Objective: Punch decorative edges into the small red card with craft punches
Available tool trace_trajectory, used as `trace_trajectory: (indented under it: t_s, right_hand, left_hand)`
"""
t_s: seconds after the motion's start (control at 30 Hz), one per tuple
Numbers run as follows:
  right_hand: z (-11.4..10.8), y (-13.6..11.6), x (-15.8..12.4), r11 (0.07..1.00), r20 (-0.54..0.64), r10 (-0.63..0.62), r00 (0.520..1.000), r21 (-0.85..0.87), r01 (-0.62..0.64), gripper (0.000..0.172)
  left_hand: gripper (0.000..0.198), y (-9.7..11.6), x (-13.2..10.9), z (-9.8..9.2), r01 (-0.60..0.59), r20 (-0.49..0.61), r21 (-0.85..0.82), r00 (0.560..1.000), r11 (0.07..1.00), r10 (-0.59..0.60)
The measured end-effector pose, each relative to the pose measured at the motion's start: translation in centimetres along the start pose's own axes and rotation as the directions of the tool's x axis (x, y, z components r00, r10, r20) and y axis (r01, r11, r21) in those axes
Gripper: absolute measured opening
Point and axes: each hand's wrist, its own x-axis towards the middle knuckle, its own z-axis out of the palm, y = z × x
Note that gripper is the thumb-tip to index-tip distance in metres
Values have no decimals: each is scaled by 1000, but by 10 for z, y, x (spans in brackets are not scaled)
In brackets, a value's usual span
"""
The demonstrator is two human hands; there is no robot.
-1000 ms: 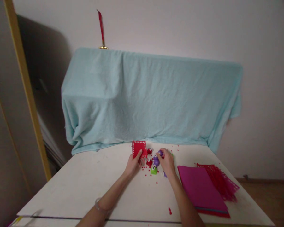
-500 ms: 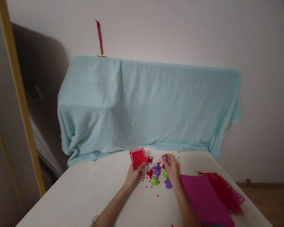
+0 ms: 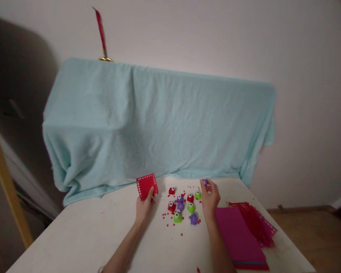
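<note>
My left hand holds a square of red paper by its lower right corner, thumb on top. Rows of punched holes run along the paper's edges. In my right hand, raised on the other side, a small purple craft punch is gripped between thumb and fingers. Between my hands stand several small punches with eye shapes on them, among them a red punch, a green punch and a purple punch. Tiny red paper dots lie scattered around them.
Right of my right forearm lies a stack of magenta sheets, with a pile of punched red paper beside it. A light blue cloth drapes over something at the back of the white table.
My hands have moved apart: the left with the red paper away from the punches, the right with the purple punch to the right. More punches now show between them. The view has shifted.
</note>
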Motion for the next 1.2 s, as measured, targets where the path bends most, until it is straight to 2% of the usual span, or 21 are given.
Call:
trace_trajectory:
  t_s: [0.2, 0.43, 0.57, 0.97, 1.2]
  right_hand:
    - [4, -5, -7, 993, 65, 26, 998, 115, -34, 48]
    - [12, 6, -13, 972, 166, 110, 980, 187, -141, 52]
    - [15, 9, -14, 966, 196, 106, 975, 211, -147, 50]
    - [20, 13, -16, 971, 242, 98, 965, 191, -146, 51]
    - [21, 14, -17, 974, 241, 95, 966, 180, -141, 54]
  left_hand:
    - [58, 3, -1, 2, -33, 61, 22, 998, 999, 32]
    - [58, 3, -1, 3, -14, 104, 27, 995, 1000, 11]
    - [59, 3, -2, 4, -36, 107, 9, 994, 999, 34]
    - [57, 0, -3, 5, -54, 127, 40, 991, 998, 48]
    - [58, 5, -6, 6, -44, 134, 33, 990, 998, 39]
